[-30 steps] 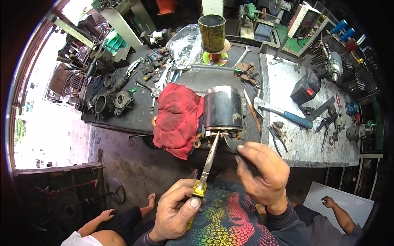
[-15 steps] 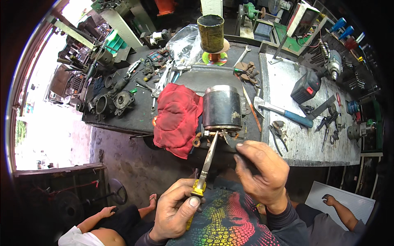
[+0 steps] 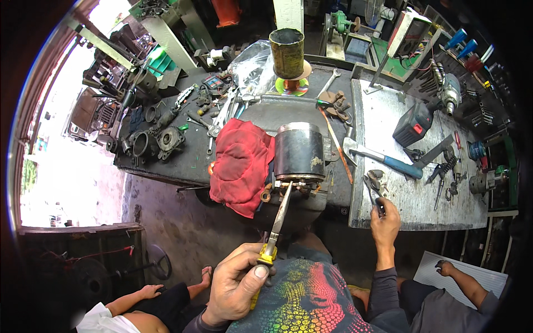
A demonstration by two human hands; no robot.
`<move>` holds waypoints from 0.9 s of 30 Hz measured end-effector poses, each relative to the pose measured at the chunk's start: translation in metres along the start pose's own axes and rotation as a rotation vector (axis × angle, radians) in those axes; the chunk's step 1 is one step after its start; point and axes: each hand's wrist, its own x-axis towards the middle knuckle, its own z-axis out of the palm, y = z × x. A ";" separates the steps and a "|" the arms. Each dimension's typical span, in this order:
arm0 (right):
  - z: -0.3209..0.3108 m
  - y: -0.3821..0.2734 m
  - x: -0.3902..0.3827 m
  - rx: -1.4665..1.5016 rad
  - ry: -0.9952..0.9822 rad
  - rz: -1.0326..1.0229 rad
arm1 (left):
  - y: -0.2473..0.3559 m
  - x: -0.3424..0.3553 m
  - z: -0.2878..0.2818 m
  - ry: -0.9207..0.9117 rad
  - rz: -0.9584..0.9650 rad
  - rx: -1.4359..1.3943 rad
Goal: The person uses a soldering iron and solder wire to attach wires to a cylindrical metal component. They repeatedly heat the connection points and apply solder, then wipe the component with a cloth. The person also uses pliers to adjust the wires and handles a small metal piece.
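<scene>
My left hand is closed around the yellow handle of a screwdriver. Its long metal blade points up and away, and the tip meets the near end of a black metal cylinder, where copper-coloured and rusty parts show. Over at the near left edge of the pale board, my right hand has its fingers closed on the handles of a pair of pliers, partly hiding them. Left of the cylinder lies a crumpled red cloth, draped over the bench edge.
A blue-handled hammer and a black battery pack lie on the pale board. Wrenches and dark metal housings cover the bench's left. A dirty can stands behind. People sit at both sides below.
My right hand has moved right, away from the cylinder's near end, to the pliers and closed on them. My left hand stays in place with the screwdriver. The view has shifted slightly.
</scene>
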 end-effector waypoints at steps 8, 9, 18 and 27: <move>0.045 0.058 -0.022 -0.089 0.016 -0.104 | -0.006 -0.009 0.001 0.034 0.045 -0.221; 0.048 0.060 -0.022 -0.099 0.014 -0.114 | -0.008 -0.013 0.000 0.063 -0.011 -0.239; 0.044 0.059 -0.030 -0.232 0.040 -0.095 | -0.037 -0.023 -0.064 0.085 0.055 -0.627; -0.047 -0.124 0.001 0.040 0.547 -0.028 | -0.064 -0.024 -0.213 0.010 0.009 -0.759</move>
